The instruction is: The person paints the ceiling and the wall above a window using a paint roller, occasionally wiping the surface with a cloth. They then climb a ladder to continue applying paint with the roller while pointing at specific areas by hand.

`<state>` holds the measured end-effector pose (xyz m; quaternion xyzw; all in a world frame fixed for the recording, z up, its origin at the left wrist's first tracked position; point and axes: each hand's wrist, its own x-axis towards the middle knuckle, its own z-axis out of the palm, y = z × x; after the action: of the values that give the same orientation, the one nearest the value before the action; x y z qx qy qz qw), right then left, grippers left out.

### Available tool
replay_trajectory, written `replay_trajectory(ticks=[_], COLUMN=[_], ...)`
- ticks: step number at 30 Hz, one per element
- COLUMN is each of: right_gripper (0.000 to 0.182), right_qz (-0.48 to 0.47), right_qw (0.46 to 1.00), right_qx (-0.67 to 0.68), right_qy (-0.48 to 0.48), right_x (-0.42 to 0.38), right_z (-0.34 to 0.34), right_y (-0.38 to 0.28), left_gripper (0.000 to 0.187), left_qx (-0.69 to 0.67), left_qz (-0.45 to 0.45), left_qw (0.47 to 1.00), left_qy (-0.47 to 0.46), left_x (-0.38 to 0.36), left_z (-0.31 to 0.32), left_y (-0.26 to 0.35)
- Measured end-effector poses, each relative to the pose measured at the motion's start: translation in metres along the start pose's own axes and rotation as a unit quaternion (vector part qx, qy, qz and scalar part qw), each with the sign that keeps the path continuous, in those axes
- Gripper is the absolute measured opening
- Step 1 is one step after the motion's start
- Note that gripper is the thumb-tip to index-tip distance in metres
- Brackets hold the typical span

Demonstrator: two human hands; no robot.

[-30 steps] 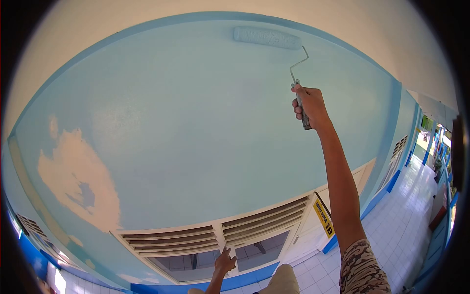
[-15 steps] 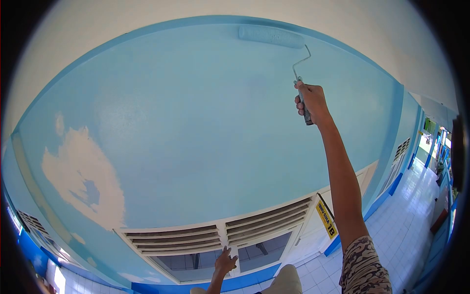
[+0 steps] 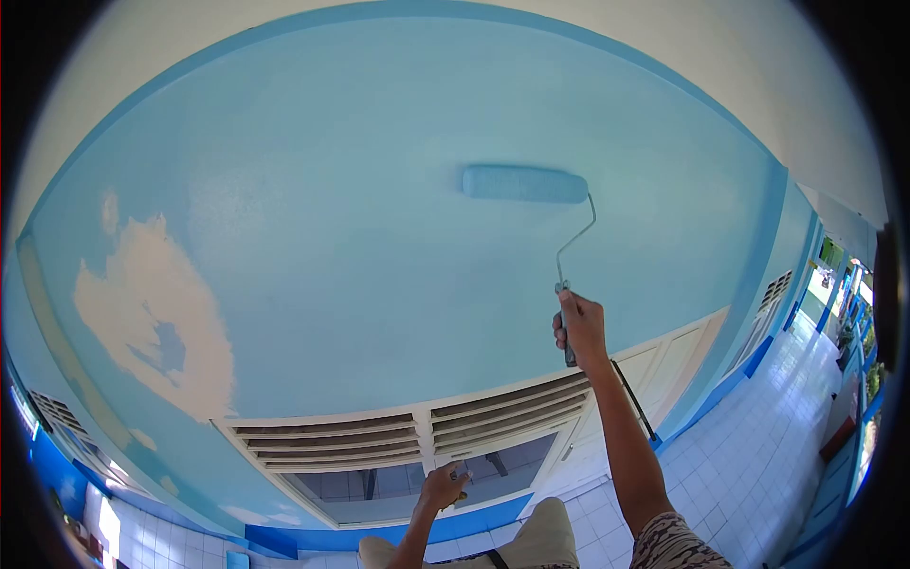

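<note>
My right hand (image 3: 580,330) is wrapped round the handle of a paint roller (image 3: 526,184), arm raised. Its fluffy blue sleeve lies level against the light blue wall (image 3: 360,256), in the upper middle part. A bent wire frame (image 3: 576,237) runs from the sleeve's right end down to the grip. Low in the view, my left hand (image 3: 443,486) is in front of the window's middle post, its fingers parted and curved, with no tool in them. Behind it are the white window frame (image 3: 424,434) and the glass panes.
A bare whitish patch (image 3: 156,313) marks the wall at left. Slatted vents (image 3: 327,441) sit above the glass, with a white door (image 3: 626,389) to the right. Overhead is a pale ceiling (image 3: 720,66). A tiled corridor floor (image 3: 758,427) stretches away at right, far below.
The roller has come down the wall from just under the top border, my right hand lowering with it. My left hand has shifted slightly right, and the view has tilted a little.
</note>
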<state>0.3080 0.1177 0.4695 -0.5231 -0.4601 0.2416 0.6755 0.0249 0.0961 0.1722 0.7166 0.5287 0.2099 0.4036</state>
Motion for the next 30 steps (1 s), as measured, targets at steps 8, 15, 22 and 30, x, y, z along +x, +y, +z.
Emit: replay_trajectory(ticks=[8,15,22,30], right_gripper=[0.037,0.039,0.032,0.033], right_qz=[0.098,0.215,0.064,0.027], right_qw=[0.995,0.975,0.988,0.992], right_qx=[0.006,-0.017,-0.126,0.048], right_qy=[-0.021,-0.056,-0.068,-0.114], right_x=[-0.118,-0.183,-0.167,-0.102], right_z=[0.011,0.019,0.045,0.092], right_y=[0.149,0.186,0.165,0.016], left_gripper=[0.047,0.053,0.044,0.058], left_qx=[-0.08,-0.217,-0.216,-0.245], left_qz=[0.02,-0.012,0.131,0.219], left_qw=[0.996,0.969,0.967,0.935], left_qy=[-0.042,-0.115,0.015,0.135], left_x=[-0.011,-0.032,-0.039,-0.03], left_z=[0.011,0.031,0.02,-0.059], left_y=[0.029,0.046,0.09,0.175])
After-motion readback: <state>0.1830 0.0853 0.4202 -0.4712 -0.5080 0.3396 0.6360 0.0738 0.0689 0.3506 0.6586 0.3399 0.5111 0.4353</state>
